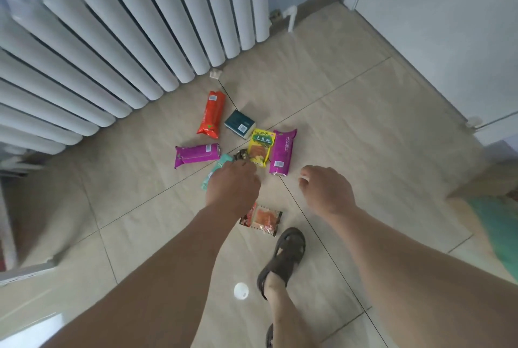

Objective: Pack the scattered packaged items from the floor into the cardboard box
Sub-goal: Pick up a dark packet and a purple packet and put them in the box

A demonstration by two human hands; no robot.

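Several packets lie scattered on the tiled floor: an orange-red packet, a dark teal pack, a yellow packet, two purple packets, a small dark wrapper and a red snack packet. My left hand reaches down over a light teal packet, covering much of it; its fingertips are hidden and no grip shows. My right hand hovers just right of the pile, fingers loosely curled, holding nothing. A blurred brown cardboard box shows at the right edge.
A white radiator fills the upper left, close behind the packets. A white door stands at the right. My sandalled foot is planted just below the red snack packet, with a small white round object beside it.
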